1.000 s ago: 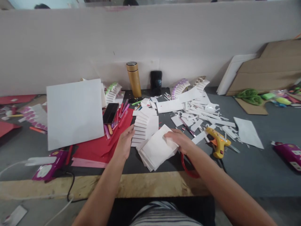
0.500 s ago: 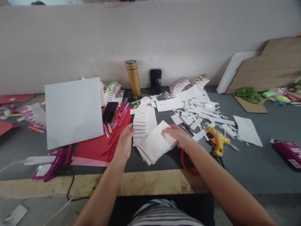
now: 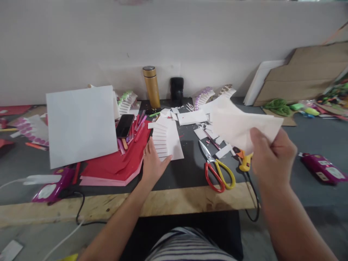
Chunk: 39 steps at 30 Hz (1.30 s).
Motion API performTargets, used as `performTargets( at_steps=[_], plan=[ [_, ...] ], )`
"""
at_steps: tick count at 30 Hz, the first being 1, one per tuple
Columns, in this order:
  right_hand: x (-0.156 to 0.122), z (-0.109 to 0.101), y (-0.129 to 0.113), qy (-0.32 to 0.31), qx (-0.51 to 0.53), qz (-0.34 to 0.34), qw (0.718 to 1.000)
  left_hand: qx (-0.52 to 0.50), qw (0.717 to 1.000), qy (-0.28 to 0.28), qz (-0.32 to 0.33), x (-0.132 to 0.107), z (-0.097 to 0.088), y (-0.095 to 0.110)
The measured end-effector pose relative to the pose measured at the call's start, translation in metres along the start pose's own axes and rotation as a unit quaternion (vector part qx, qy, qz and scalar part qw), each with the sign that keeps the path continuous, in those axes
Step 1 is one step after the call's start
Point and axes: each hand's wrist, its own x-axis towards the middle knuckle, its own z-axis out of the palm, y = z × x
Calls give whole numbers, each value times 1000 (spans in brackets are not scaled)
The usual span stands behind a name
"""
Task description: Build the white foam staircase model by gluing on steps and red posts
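My right hand [image 3: 272, 156] is raised above the table on the right and pinches a stack of white paper sheets [image 3: 239, 127], which fans out to the upper left. My left hand [image 3: 152, 164] lies flat on the dark mat with its fingers stretched out, the fingertips touching the lower edge of a white stepped paper piece [image 3: 164, 139]. Red and yellow handled scissors [image 3: 217, 170] lie uncovered on the mat between my hands.
A white board [image 3: 81, 125] leans at the left over red paper sheets [image 3: 116, 166], a phone [image 3: 124, 125] and coloured markers. A gold flask [image 3: 151, 86], a black cup [image 3: 176, 90], white scraps, a yellow glue gun [image 3: 246, 161] and purple devices [image 3: 322, 168] surround the mat.
My right hand has lifted the stack of white sheets off the mat and carried it up and to the right, uncovering the scissors. My left hand stays by the stepped paper piece.
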Motion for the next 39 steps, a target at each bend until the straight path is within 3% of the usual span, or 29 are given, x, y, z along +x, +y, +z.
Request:
performTargets(
  at_steps=[2, 3, 4, 5, 7, 9, 12, 17, 21, 23, 25, 27, 32, 36, 39],
  plan=[
    [-6, 12, 4, -2, -106, -153, 982, 44, 999, 6, 12, -3, 5, 4],
    [-9, 21, 10, -44, -116, -226, 966, 64, 998, 8, 14, -4, 5, 6],
    [-14, 31, 17, -126, -129, -284, 942, 81, 997, 10, 13, -5, 5, 7],
    [-19, 42, 25, -226, -164, -315, 907, 96, 995, 10, 13, -7, 3, 9],
    [-31, 61, 41, -353, -262, -305, 845, 119, 993, 10, 11, -10, -1, 11],
    [-43, 73, 53, -391, -279, -301, 824, 136, 991, 7, 5, -14, -6, 13],
    [-53, 77, 61, -399, -287, -298, 818, 160, 987, 10, -2, -20, -10, 16],
    [-46, 72, 56, -410, -292, -297, 812, 202, 979, 21, -8, -23, -15, 24],
    [-50, 48, 42, -367, -316, -288, 827, 229, 973, 31, -12, -26, -21, 24],
    [-59, 28, 36, -331, -369, -229, 838, 239, 970, 34, -16, -30, -23, 21],
    [-70, 9, 32, -320, -434, -167, 825, 241, 970, 33, -15, -33, -25, 18],
    [-80, -5, 30, -346, -484, -119, 795, 236, 971, 28, -12, -35, -25, 16],
    [-91, -9, 28, -405, -533, -30, 742, 224, 974, 23, -4, -35, -24, 14],
    [-91, -7, 34, -411, -551, -5, 727, 212, 977, 20, -5, -35, -24, 14],
    [-88, -8, 42, -393, -549, -19, 737, 208, 978, 17, -5, -35, -25, 15]
  ],
)
